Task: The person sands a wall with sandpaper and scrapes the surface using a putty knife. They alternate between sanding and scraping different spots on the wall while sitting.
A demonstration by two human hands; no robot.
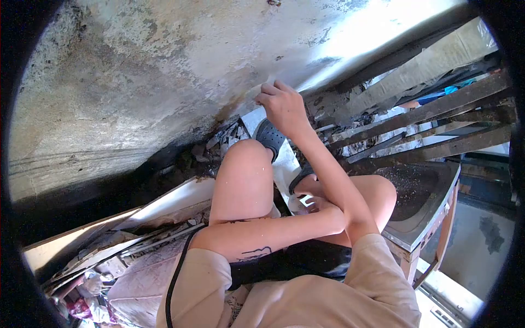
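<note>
My right hand is raised in front of the peeling wall, fingers bent into a pinch close to its surface. I cannot tell what, if anything, sits between those fingertips. My left arm crosses my lap, and the left hand is bent back beneath my right forearm, partly hidden. Its curled fingers are at a small clear, see-through object. Below the hands are my feet in dark clogs, one clog lying by a pale sheet.
Dark wooden slats slant across the right, with rubble behind them. A grey sink basin on a wooden frame stands beside my right knee. Boards and a stained pinkish cushion lie at left among debris.
</note>
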